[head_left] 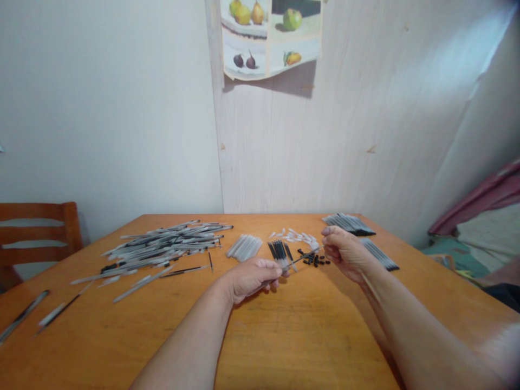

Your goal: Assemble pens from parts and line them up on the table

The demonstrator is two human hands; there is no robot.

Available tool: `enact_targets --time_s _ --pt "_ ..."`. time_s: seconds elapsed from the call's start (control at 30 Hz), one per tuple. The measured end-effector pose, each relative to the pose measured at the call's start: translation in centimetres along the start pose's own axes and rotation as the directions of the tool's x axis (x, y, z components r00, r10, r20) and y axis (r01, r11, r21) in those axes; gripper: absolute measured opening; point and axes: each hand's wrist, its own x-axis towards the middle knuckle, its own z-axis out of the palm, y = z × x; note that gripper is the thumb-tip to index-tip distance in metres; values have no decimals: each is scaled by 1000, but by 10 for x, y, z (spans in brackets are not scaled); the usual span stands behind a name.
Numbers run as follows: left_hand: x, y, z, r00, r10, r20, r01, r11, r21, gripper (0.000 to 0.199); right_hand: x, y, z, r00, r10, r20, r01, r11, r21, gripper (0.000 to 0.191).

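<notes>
A slim pen (299,261) slants up to the right between my two hands. My left hand (255,277) is closed around its lower part, thumb on top. At the upper end, the fingers of my right hand (344,249) are pinched together on its tip; they partly hide what they grip. Just beyond my left hand lies a row of dark pen refills (278,250). Small black plugs (314,260) are scattered beside my right hand, with small white caps (299,236) behind them. Clear pen barrels (244,247) lie side by side to the left.
A large loose heap of pens and parts (166,244) covers the wooden table's (276,346) left side. Two groups of pens with black ends, one farther back (348,223) and one nearer (379,254), lie at the right. A wooden chair (38,233) stands at the left.
</notes>
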Motion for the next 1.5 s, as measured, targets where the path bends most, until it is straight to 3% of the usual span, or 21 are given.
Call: enact_targets --time_s 0.4,0.67,0.83,1.07,1.3,1.5 --pt "1 -1 -2 999 -2 34 3 1000 -17 40 -3 9 6 998 5 58 -5 1000 -8 21" --pt "4 -3 0 1000 19 20 -17 996 -91 42 -11 26 35 990 -3 141 7 999 -31 29" --pt "5 -2 0 1000 15 -11 -16 991 -133 41 -16 36 49 981 4 193 17 994 -110 30" --pt "5 -1 0 999 14 -39 -19 990 -136 42 -22 37 54 967 -66 246 134 953 -271 25" --pt "9 -6 -2 998 27 -53 -36 980 -194 41 -19 44 53 967 -108 229 193 899 -392 27" --pt "9 -6 1 999 25 -46 -36 960 -277 34 -19 46 57 969 -119 218 199 899 -390 30"
